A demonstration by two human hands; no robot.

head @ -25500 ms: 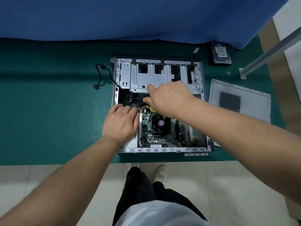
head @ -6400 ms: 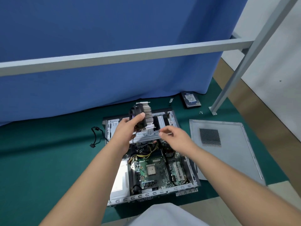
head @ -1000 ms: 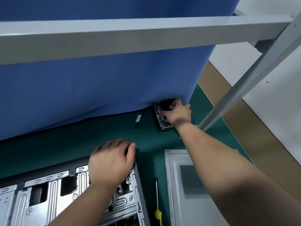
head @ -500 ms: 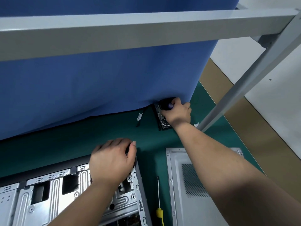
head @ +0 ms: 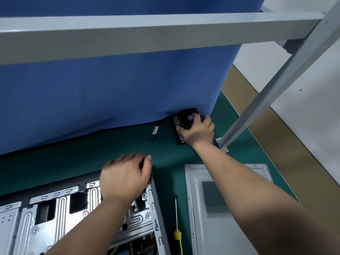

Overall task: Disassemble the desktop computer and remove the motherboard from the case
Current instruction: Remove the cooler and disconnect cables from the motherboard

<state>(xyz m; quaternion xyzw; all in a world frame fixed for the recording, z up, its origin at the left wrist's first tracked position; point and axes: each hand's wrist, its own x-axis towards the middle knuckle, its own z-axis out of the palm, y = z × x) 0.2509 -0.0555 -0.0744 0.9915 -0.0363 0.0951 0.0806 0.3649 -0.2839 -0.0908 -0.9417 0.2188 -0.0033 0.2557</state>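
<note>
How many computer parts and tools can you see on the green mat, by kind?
Computer case: 1
Side panel: 1
Cooler fan, held by the right hand: 1
Hard drive under it: 1
Screwdriver: 1
Loose cable: 1
Total: 6

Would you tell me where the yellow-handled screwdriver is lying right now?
The yellow-handled screwdriver lies on the green mat, between the open metal computer case and the detached grey side panel.
</note>
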